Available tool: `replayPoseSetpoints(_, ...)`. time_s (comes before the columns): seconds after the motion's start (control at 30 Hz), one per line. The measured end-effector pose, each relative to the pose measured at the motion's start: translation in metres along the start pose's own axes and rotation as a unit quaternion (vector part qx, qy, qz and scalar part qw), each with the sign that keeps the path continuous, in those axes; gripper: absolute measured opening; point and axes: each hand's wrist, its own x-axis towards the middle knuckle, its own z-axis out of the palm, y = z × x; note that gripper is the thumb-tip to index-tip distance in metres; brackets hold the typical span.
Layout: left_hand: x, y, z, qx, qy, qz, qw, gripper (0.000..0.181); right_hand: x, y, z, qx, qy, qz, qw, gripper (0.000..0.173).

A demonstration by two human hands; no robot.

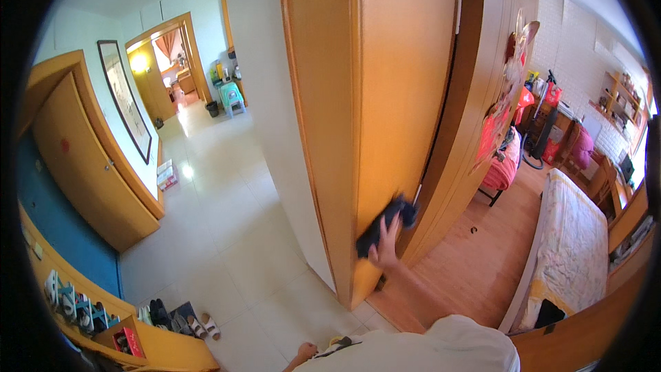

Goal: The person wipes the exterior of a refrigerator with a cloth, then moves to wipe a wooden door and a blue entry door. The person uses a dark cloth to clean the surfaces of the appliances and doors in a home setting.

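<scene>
My right hand (pixel 387 245) presses a dark blue cloth (pixel 376 228) flat against the wooden door jamb (pixel 395 113), low down on its inner face. The fingers spread over the cloth, and its bunched far end looks blurred. Right beside it stands the open wooden door (pixel 477 88), with a red and gold hanging decoration (pixel 498 124) on its face. My left hand (pixel 308 350) hangs low at my side over the tiled floor. Its fingers look curled, and whether anything is inside them cannot be seen.
A bed with a patterned cover (pixel 565 248) stands in the room at right, past the wood floor (pixel 459 263). At lower left are a shoe cabinet (pixel 175 349) and several shoes (pixel 181 323). Further off are an entrance door (pixel 88 160) and teal stools (pixel 231 97).
</scene>
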Motion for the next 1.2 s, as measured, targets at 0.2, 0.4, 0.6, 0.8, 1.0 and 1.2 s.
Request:
replayPoseSetpoints(0.2, -0.011, -0.04, 0.007, 0.137, 0.001, 0.025, 0.99, 0.035, 0.098, -0.02, -0.055, -0.052, -0.056, -0.034, 0.996, 0.08)
replayPoseSetpoints(0.4, -0.015, -0.041, 0.0, 0.139, -0.016, 0.022, 0.99, 0.034, 0.426, -0.136, -0.156, -0.029, 0.226, -0.35, 0.909, 0.054)
replayPoseSetpoints(0.6, -0.018, -0.039, 0.001, 0.127, -0.02, 0.016, 0.992, 0.034, 0.475, -0.182, -0.176, -0.027, 0.308, -0.299, 0.903, 0.047)
replayPoseSetpoints(0.8, -0.019, -0.044, 0.006, 0.125, -0.027, 0.001, 0.992, 0.033, 0.257, -0.074, -0.089, 0.014, 0.177, -0.193, 0.965, 0.061)
replayPoseSetpoints(1.0, -0.013, -0.038, 0.003, 0.133, -0.037, -0.007, 0.99, 0.033, 0.018, 0.016, -0.013, -0.022, 0.039, 0.007, 0.999, 0.072)
replayPoseSetpoints(1.2, 0.001, -0.059, 0.008, 0.096, -0.05, -0.036, 0.994, 0.032, 0.253, -0.055, -0.091, -0.036, 0.207, -0.185, 0.96, 0.059)
